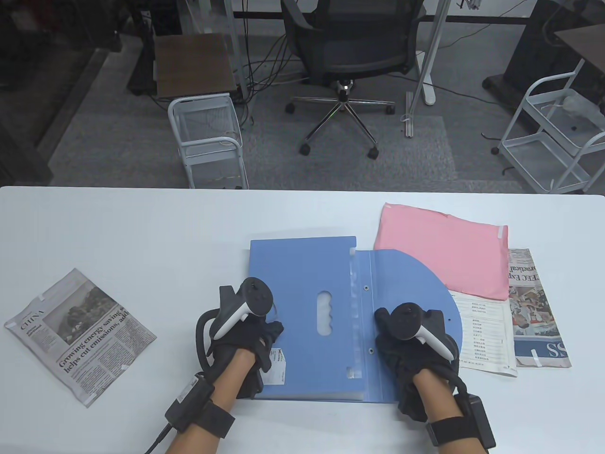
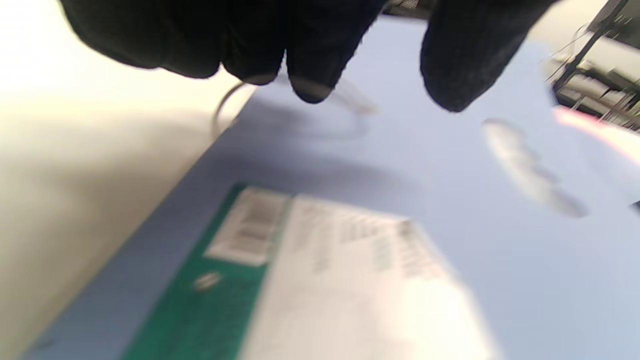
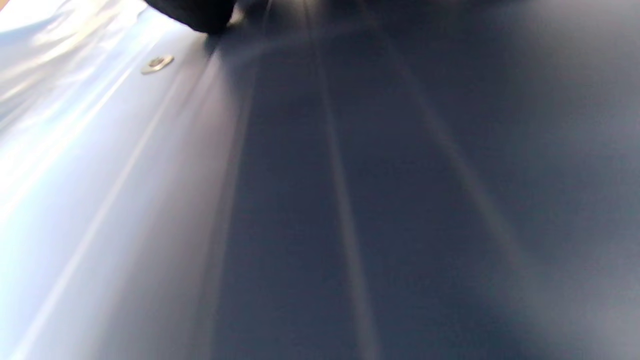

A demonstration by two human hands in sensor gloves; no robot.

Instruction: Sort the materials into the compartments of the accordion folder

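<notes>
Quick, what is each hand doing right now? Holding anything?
Left hand: rests on the blue folder, holding nothing visible.
Right hand: on the folder's flap; its grip cannot be told.

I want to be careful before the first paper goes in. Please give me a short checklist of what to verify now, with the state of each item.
1. Blue accordion folder lies flat on the table: ok.
2. Flap folded open to the right: ok.
3. Left hand on the folder's left edge: ok.
4. Right hand on the flap: ok.
5. Compartments spread open: cannot tell.
6. Materials within view, namely newspaper on the left, pink sheet on the right: ok.
</notes>
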